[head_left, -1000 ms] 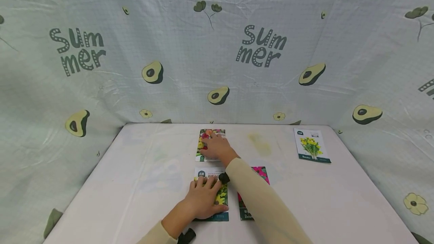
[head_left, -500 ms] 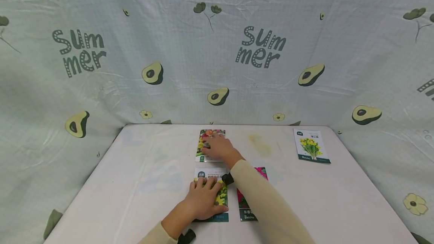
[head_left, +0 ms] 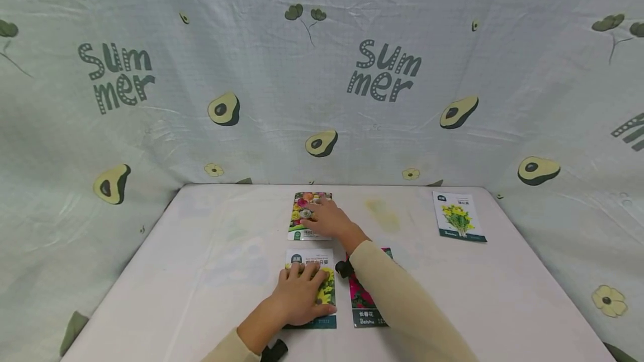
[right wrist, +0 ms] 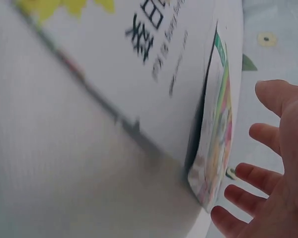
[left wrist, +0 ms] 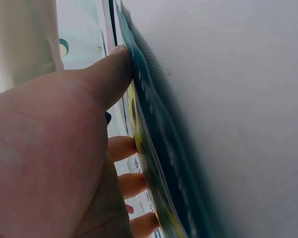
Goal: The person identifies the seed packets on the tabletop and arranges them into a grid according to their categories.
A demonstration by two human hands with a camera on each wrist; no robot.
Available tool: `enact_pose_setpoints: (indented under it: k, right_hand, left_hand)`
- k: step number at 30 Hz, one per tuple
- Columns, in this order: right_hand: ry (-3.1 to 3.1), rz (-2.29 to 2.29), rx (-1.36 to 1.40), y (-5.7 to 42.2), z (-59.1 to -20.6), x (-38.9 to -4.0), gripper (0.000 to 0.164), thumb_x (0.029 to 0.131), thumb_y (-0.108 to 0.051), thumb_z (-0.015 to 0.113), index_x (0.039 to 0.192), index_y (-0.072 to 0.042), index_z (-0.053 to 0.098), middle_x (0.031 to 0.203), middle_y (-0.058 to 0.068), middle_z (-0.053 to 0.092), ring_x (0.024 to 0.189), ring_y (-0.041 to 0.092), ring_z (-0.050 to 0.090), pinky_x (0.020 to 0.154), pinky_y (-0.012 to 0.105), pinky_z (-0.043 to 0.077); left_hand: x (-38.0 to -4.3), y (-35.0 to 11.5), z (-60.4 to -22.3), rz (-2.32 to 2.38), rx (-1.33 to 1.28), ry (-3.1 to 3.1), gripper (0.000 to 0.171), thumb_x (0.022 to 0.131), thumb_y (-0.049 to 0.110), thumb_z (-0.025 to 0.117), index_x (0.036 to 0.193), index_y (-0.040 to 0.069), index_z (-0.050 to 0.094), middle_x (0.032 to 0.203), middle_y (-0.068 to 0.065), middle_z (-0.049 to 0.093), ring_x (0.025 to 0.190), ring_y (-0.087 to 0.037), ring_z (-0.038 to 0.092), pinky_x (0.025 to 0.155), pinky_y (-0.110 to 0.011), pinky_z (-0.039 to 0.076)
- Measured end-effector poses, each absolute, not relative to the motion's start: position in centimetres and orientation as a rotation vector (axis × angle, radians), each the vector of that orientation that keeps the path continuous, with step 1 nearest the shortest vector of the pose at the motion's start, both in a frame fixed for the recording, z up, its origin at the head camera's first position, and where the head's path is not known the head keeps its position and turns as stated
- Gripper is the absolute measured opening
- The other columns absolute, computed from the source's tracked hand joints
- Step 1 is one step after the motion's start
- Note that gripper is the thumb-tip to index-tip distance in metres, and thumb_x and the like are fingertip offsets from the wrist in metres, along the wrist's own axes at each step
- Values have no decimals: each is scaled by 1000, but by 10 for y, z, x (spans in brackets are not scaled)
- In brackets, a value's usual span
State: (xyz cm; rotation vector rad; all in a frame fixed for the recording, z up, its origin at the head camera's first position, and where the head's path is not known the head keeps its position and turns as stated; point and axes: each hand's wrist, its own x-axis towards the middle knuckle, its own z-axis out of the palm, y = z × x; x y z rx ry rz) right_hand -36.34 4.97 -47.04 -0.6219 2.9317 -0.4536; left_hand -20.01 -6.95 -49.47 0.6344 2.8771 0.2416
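In the head view my left hand (head_left: 299, 298) rests with spread fingers on a flat seed packet with yellow flowers (head_left: 327, 293). The left wrist view shows the thumb (left wrist: 116, 69) and fingertips along that packet's face, above its dark teal bottom band (left wrist: 161, 129). My right hand (head_left: 329, 219) reaches over a packet of mixed colourful blooms (head_left: 296, 218) farther back, covering its right part. In the right wrist view the slightly bent fingers (right wrist: 258, 176) stand apart from this packet (right wrist: 216, 134), holding nothing.
A packet with pink-red flowers (head_left: 361, 295) lies right of the yellow one, partly under the right sleeve (head_left: 407, 300). Another packet with a yellow bouquet (head_left: 459, 217) lies at the back right of the white table (head_left: 226, 272). A printed curtain (head_left: 271, 71) hangs behind.
My right hand has drawn back a little to the right, so more of the colourful packet shows. The left hand stays on the yellow-flower packet.
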Motion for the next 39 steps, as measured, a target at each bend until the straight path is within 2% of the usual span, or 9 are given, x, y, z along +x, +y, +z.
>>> enact_pose_setpoints:
  k: [11,22,39]
  right_hand:
    - [2927,-339,-591,36,-470,-357,59,100,-57,57,153,-33,49,164,10,38,152,35,35,119,52,35]
    - [2932,-246,-613,34,-470,-356,59,99,-59,56,152,-33,50,161,8,43,150,36,38,119,53,36]
    - [2940,-233,-598,29,-472,-354,59,99,-61,55,151,-32,52,161,7,43,151,35,37,120,55,33]
  left_hand:
    - [-194,-67,-479,271,683,2867,74,90,71,60,143,21,53,154,-9,45,132,-40,41,99,-62,38]
    - [-193,-67,-475,235,667,2859,73,90,71,61,144,23,53,154,-8,44,132,-39,41,99,-61,37]
    - [-197,-70,-490,254,636,2871,75,90,73,60,145,23,52,154,-7,44,133,-38,40,101,-61,37]
